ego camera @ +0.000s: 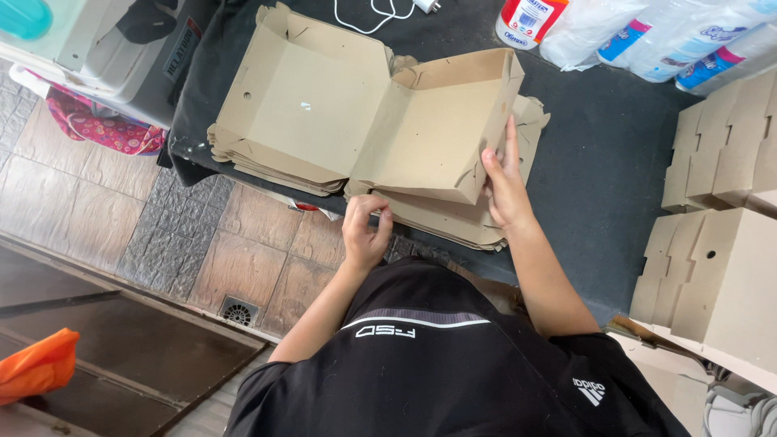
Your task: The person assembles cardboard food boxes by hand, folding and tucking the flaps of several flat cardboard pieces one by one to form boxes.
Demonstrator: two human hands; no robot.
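A brown cardboard box blank (380,121) lies half folded on top of a stack of flat blanks (275,166) on a dark table (599,170). Its right half has raised walls. My right hand (506,182) presses flat against the right wall of that half, fingers pointing up. My left hand (366,231) pinches the near edge of the same blank at the table's front edge, fingers curled on the cardboard.
Folded cardboard boxes (720,210) are stacked at the right. Wrapped paper rolls (655,32), a white-and-red container (526,20) and a white cable (376,16) lie at the table's far side. Tiled floor (97,202) with a drain (239,311) lies left.
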